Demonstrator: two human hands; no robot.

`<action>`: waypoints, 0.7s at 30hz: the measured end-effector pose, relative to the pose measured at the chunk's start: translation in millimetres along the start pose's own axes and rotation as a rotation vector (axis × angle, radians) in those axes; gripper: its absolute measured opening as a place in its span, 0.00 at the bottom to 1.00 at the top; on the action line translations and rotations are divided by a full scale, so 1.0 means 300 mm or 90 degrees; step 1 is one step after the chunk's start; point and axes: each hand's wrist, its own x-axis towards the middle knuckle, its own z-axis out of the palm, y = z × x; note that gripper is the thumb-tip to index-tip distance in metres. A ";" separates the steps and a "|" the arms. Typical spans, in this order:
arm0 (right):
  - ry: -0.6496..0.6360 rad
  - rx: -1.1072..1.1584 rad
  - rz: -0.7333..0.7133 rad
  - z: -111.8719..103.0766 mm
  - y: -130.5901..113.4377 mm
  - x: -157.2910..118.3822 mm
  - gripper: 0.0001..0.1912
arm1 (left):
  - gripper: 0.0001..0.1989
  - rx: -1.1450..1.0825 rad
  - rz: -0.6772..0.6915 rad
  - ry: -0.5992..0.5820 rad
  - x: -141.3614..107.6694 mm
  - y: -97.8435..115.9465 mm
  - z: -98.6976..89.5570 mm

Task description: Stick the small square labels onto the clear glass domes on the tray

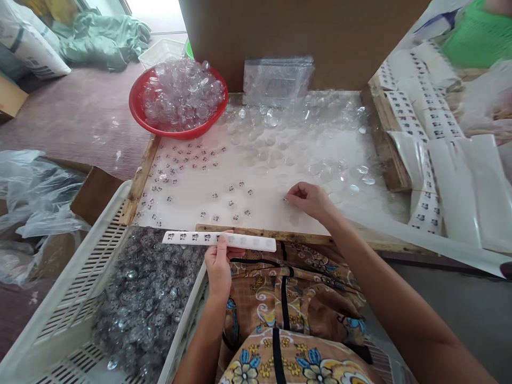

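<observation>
My left hand (pixel 219 265) pinches a white strip (pixel 200 238) between thumb and fingers at the table's front edge. Small black printed figures show on the strip's left part. Over the middle of the white tabletop (pixel 192 184), my right hand (pixel 308 200) is closed in a pinch on a small dark-printed sticker (pixel 285 199). Several clear discs bearing the same print (pixel 231 203) lie to its left. Plain clear discs (pixel 276 154) are scattered beyond it and to the right.
A red bowl (pixel 138 106) heaped with clear pieces stands at the back left. A white crate (pixel 66 314) of clear discs is at the front left. Wooden strips (pixel 394 154) edge the table. Printed strips (pixel 438 125) lie right; a cardboard box (pixel 332 37) stands behind.
</observation>
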 end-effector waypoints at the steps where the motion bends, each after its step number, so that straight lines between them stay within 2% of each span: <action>1: -0.008 -0.021 -0.001 -0.002 -0.005 -0.001 0.08 | 0.24 -0.001 -0.001 -0.002 0.001 -0.002 0.001; 13: -0.013 -0.078 0.006 -0.004 -0.034 -0.013 0.08 | 0.24 0.001 0.003 -0.005 0.002 -0.005 -0.001; 21: -0.024 -0.062 0.001 -0.006 -0.025 -0.015 0.09 | 0.24 -0.001 -0.003 -0.005 0.001 -0.006 0.003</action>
